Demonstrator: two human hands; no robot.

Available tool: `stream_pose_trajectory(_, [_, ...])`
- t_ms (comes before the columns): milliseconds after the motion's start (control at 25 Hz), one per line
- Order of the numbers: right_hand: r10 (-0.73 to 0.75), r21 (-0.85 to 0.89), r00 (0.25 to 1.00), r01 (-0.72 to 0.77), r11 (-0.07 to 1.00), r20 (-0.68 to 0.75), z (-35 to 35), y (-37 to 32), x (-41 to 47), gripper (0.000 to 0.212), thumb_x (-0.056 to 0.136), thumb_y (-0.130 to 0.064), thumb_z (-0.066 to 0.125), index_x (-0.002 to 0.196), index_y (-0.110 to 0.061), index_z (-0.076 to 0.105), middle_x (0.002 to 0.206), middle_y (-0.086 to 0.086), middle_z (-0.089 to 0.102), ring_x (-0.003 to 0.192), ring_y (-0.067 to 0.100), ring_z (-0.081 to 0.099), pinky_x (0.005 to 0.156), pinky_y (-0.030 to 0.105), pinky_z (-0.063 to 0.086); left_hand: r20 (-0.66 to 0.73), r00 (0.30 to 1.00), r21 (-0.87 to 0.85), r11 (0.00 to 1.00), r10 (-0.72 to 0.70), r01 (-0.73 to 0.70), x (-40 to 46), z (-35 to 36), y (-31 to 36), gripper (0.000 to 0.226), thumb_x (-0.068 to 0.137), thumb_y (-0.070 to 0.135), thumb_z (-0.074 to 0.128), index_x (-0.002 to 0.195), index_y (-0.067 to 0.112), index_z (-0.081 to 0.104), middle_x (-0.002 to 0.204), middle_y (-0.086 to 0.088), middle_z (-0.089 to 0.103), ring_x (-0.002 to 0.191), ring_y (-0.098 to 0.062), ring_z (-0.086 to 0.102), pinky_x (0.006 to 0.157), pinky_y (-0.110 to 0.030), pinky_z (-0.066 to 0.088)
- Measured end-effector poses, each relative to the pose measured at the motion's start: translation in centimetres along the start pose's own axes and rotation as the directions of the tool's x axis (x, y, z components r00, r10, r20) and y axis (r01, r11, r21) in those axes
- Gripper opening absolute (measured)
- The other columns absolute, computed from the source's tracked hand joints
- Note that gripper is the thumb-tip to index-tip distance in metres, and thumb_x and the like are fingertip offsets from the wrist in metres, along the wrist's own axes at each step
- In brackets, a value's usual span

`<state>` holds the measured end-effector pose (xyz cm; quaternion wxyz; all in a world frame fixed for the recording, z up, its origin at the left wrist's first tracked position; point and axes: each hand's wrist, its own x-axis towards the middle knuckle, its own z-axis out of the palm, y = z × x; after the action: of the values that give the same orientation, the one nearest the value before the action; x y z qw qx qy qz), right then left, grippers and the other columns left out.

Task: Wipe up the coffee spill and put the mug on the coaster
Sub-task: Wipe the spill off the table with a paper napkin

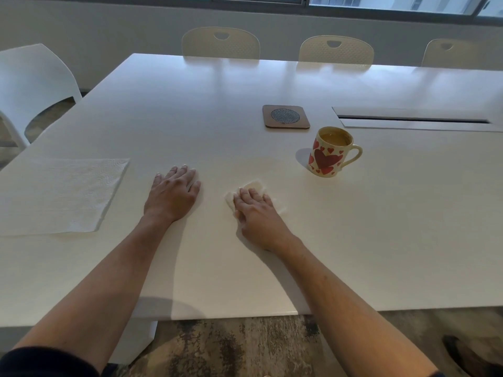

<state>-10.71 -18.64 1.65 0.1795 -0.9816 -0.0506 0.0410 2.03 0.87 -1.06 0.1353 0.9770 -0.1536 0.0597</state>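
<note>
A cream mug [328, 155] with red hearts stands upright on the white table [190, 110], coffee inside, its handle pointing right. Behind it and slightly left lies a brown square coaster [285, 117] with a grey woven centre. My right hand [257, 213] presses flat on a crumpled white paper towel [254, 187] at the table's middle, left of and nearer than the mug. My left hand [174, 191] rests flat on the table beside it, fingers straight. No coffee stain shows around the towel.
A flat sheet of white paper towel [60, 194] lies at the left. A recessed cable slot [413, 119] runs along the table at the right. White chairs [220, 43] stand behind the far edge and one at the left.
</note>
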Motion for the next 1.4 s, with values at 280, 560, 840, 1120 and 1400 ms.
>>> stream_pose_trajectory(280, [-0.2, 0.003, 0.979, 0.2, 0.98, 0.022, 0.4, -2.0, -2.0, 0.05, 0.103, -0.019, 0.036, 0.153, -0.016, 0.029, 0.163, 0.003, 0.02, 0.151, 0.019, 0.012, 0.122, 0.038, 0.004, 0.01, 1.0, -0.007, 1.0, -0.008, 0.008, 0.0, -0.2, 0.0, 0.052, 0.097, 0.047, 0.033, 0.143, 0.026, 0.043, 0.156, -0.001, 0.034, 0.146, -0.019, 0.024, 0.118, -0.048, 0.012])
stream_pose_trajectory(560, [-0.232, 0.022, 0.972, 0.231, 0.973, 0.04, -1.0, -0.8, -3.9, 0.047, 0.101, -0.011, 0.039, 0.147, -0.02, 0.041, 0.159, -0.002, 0.03, 0.149, 0.014, 0.02, 0.12, 0.034, 0.011, 0.006, 1.0, -0.072, 0.997, -0.002, 0.002, -0.2, -0.6, -0.5, 0.05, 0.097, 0.047, 0.039, 0.142, 0.026, 0.046, 0.156, 0.0, 0.035, 0.146, -0.016, 0.024, 0.119, -0.044, 0.012])
stream_pose_trajectory(840, [0.009, 0.039, 0.995, -0.005, 0.999, -0.104, -1.8, 3.8, -4.3, 0.043, 0.101, -0.014, 0.041, 0.144, -0.015, 0.046, 0.155, 0.0, 0.038, 0.147, 0.015, 0.026, 0.12, 0.037, 0.014, 0.006, 1.0, -0.069, 0.998, 0.01, -0.009, -0.3, -0.7, -0.3, 0.05, 0.098, 0.045, 0.039, 0.143, 0.025, 0.045, 0.157, -0.001, 0.033, 0.147, -0.016, 0.023, 0.119, -0.044, 0.012])
stream_pose_trajectory(1120, [0.211, 0.02, 0.952, -0.212, 0.977, -0.222, -3.1, 6.4, -0.5, 0.039, 0.1, -0.01, 0.043, 0.138, -0.007, 0.053, 0.148, 0.01, 0.048, 0.136, 0.029, 0.043, 0.112, 0.046, 0.035, 0.001, 1.0, -0.04, 0.999, 0.015, -0.015, -0.2, -0.3, -0.3, 0.051, 0.098, 0.044, 0.037, 0.144, 0.023, 0.043, 0.157, -0.001, 0.034, 0.147, -0.018, 0.022, 0.119, -0.046, 0.011])
stream_pose_trajectory(1400, [0.244, -0.014, 0.957, -0.249, 0.968, -0.156, -4.5, 5.7, 6.4, 0.03, 0.098, -0.003, 0.04, 0.12, 0.0, 0.06, 0.14, 0.016, 0.051, 0.127, 0.033, 0.046, 0.109, 0.048, 0.033, -0.008, 1.0, -0.026, 1.0, 0.014, -0.015, -0.1, -0.2, -0.1, 0.051, 0.097, 0.044, 0.037, 0.143, 0.021, 0.045, 0.155, -0.002, 0.036, 0.146, -0.019, 0.026, 0.118, -0.046, 0.013])
